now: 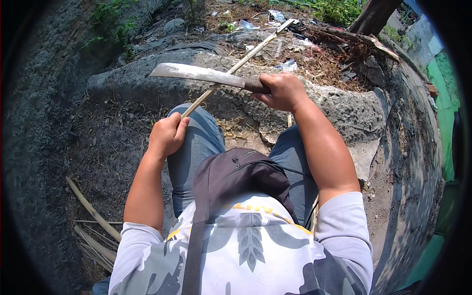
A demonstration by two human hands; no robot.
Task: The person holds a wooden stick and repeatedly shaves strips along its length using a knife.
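Left to right on the things: we've got pale sticks (92, 209) lying on the ground at lower left, some curved, some thin. Next, a long knife (201, 73), held out past the knees: broad grey metal blade, slightly curved, slanted tip pointing left, surface scuffed and catching light. Its handle (256, 85) is dark brown, at the right end. Then the stick (243, 62): pale, straight, slim, running diagonally from the left knee (199, 137) up and right, over the stone ledge (344, 108). Blade crosses over the stick roughly mid-length; contact or a small gap there, we can't tell.

Hands, same order. Left hand (167, 133): just beside the left knee, fingers wrapped around the near end of the stick, thumb laid along it. We see the left forearm (145, 191) angled forward and slightly inward, elbow bent. Right hand (282, 91): further forward and higher in view, back of the hand up, fingers clenched around the knife handle. Right forearm (329, 147) slants forward and inward from the right, so we have the blade pointing left across the body, well ahead of the dark bag (236, 177) at the waist.
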